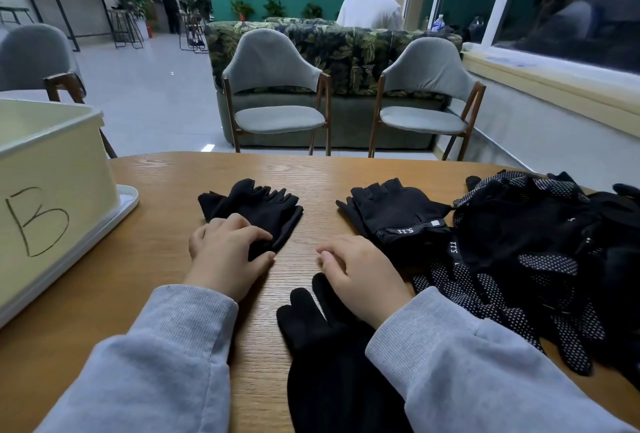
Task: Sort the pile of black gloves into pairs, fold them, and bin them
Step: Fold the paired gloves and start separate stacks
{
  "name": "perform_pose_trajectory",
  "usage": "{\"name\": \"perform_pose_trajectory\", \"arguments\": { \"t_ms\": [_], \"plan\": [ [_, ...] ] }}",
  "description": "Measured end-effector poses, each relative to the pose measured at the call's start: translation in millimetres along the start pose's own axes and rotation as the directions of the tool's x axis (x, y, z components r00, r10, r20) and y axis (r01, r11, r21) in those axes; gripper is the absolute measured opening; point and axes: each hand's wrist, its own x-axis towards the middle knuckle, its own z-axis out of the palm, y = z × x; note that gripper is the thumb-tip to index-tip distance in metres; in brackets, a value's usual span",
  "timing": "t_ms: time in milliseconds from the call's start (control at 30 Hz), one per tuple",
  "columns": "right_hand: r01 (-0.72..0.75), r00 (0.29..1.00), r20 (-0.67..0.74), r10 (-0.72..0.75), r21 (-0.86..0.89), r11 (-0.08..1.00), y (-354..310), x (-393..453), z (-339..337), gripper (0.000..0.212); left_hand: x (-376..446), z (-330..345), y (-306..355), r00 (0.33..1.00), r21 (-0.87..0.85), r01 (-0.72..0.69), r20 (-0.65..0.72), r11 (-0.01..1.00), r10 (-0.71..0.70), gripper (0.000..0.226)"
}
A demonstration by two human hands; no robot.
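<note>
A stacked pair of thin black gloves (254, 207) lies at the table's middle. My left hand (227, 254) rests on its near edge, fingers curled on the fabric. A fingerless black glove pair with a "5.11" strap (394, 213) lies to the right. My right hand (360, 271) lies on the wood beside it, fingers bent, holding nothing. Under my right wrist lies a plain black glove (318, 346). A pile of black gloves, some with white dots (540, 252), fills the right side. A cream bin marked "B" (52, 197) stands at the left.
The bin sits on a white tray (121, 204). The wooden table (159, 259) ends at a far edge, with two grey chairs (277, 86) behind it. A person sits beyond a patterned sofa (346, 48); another stands far off at the back left.
</note>
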Motion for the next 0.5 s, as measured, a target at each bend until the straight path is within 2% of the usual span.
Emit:
{"name": "perform_pose_trajectory", "arguments": {
  "t_ms": [100, 233, 367, 500],
  "plan": [
    [-0.003, 1.000, 0.005, 0.003, -0.003, 1.000, 0.3, 0.0, 0.2, 0.027, 0.7, -2.0, -3.0, 0.998, -0.013, 0.033, -0.053, 0.999, -0.034, 0.011],
    [0.004, 1.000, 0.001, -0.004, -0.006, 1.000, 0.4, 0.0, 0.3, 0.027, 2.9, -6.5, -3.7, 0.992, 0.059, 0.122, -0.041, 0.991, -0.119, 0.022],
    [0.008, 1.000, -0.006, -0.008, -0.005, 1.000, 1.1, 0.3, 0.7, 0.027, 3.0, -4.5, -2.4, 0.989, 0.061, 0.123, -0.089, 0.991, -0.117, 0.038],
    [0.009, 1.000, -0.006, -0.009, -0.007, 1.000, 0.8, 0.5, 0.8, 0.027, 9.4, -3.6, -6.3, 0.991, 0.095, 0.133, 0.013, 0.987, -0.135, 0.047]
  ]
}}
